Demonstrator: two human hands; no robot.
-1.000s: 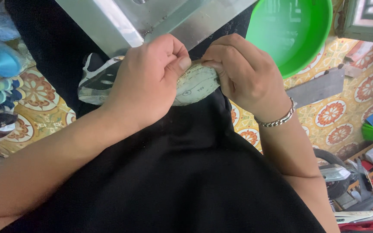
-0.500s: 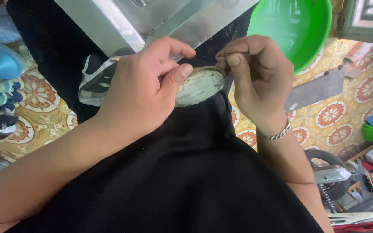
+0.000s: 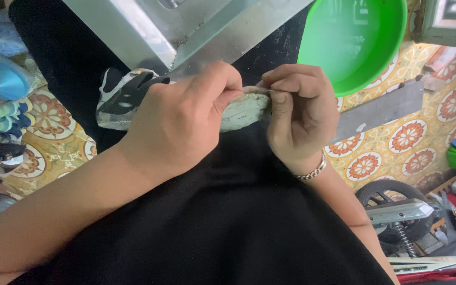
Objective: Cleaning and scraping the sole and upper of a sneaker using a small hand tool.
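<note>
Nearest to us is the lap in black cloth (image 3: pixel 228 221), and right above it both hands meet on one small thing. We see the left hand (image 3: pixel 180 119) closed round a pale greenish-white flat oval piece (image 3: pixel 244 110), thumb and forefinger clamped on its left end. The right hand (image 3: pixel 302 113), with a silver bracelet (image 3: pixel 312 171) at the wrist, pinches the right edge, fingers curled tight, thumb pressed on the rim. So both sets of fingers are narrow and holding the piece; it is in the air just over the lap, between the two hands.

Handling, as we judge it: small and light, looks stiff rather than floppy, with a slightly curved face and thin edge. The surface looks matt and dusty, so probably not slippery. Best held by the rim at opposite ends, as now; the thin edge may chip if squeezed hard. The material we cannot tell.

Looks: dull mint-white, speckled, with a tiny dark mark on the face.

Farther out: a black-and-white shoe (image 3: pixel 125 97) on the patterned tile floor (image 3: pixel 397 142), a metal sheet (image 3: pixel 186 26), a green basin (image 3: pixel 354 39).
</note>
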